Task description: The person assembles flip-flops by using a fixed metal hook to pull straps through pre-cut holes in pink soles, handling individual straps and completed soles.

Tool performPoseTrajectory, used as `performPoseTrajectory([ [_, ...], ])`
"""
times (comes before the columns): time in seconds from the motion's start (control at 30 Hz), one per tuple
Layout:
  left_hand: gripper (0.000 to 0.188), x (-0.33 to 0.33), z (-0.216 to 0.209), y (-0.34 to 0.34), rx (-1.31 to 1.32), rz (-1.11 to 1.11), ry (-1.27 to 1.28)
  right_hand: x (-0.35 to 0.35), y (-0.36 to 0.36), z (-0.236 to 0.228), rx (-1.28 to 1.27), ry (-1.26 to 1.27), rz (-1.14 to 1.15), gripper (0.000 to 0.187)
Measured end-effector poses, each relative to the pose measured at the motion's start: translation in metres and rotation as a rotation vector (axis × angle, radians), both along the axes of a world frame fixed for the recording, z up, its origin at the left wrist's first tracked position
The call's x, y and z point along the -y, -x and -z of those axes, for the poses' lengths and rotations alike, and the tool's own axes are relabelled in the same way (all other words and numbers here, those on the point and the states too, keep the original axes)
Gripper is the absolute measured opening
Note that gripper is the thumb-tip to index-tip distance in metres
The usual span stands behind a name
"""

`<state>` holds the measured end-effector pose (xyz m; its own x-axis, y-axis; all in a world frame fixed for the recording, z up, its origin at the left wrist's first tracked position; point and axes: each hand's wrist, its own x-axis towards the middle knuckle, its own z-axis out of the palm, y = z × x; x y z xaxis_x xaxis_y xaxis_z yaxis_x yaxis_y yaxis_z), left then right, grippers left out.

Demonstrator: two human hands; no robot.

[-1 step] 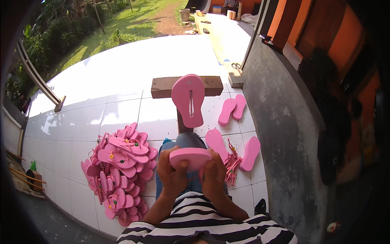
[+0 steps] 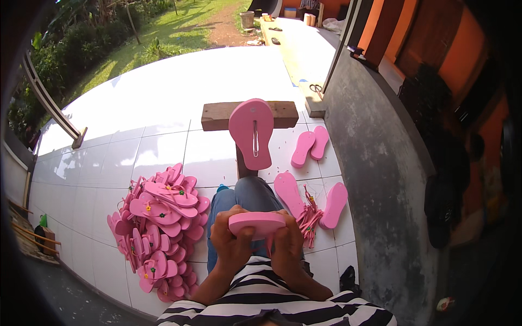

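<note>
Between my two hands is a pink flip-flop sole (image 2: pixel 258 221), tilted so that its edge faces me, held above my lap. My left hand (image 2: pixel 231 239) grips its left side, the thumb pressed against the underside. On the other side my right hand (image 2: pixel 286 244) pinches it the same way. A thin pink strap (image 2: pixel 268 245) hangs below the sole near my right fingers; how it joins the sole is hidden. Ahead of my knees, another pink sole (image 2: pixel 251 133) with a metal wire piece (image 2: pixel 255 142) on it rests on a wooden T-shaped stand (image 2: pixel 217 116).
A heap of finished pink flip-flops (image 2: pixel 163 212) lies on the white tiles to my left. At right are loose sole stacks (image 2: pixel 333 205) and a bundle of pink straps (image 2: pixel 310 223). Scissors (image 2: pixel 316 88) lie on a ledge beside the grey wall (image 2: pixel 375 163).
The held sole has dropped slightly toward me and tipped more edge-on. My hands have shifted a little with it, both still gripping.
</note>
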<state>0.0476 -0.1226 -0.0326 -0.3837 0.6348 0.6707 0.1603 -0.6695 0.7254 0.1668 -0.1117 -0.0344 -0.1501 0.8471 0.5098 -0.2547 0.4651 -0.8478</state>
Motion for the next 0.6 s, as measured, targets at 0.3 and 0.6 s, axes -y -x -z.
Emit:
performPoseTrajectory([
  [0.3,0.024,-0.015,-0.017,0.018,0.183,0.182,0.436,-0.023,-0.019,-0.006,0.521,-0.040,-0.010,0.046],
  [0.6,0.034,-0.026,0.033,0.013,0.280,0.278,0.582,-0.032,-0.064,0.043,0.440,0.405,-0.301,0.042],
])
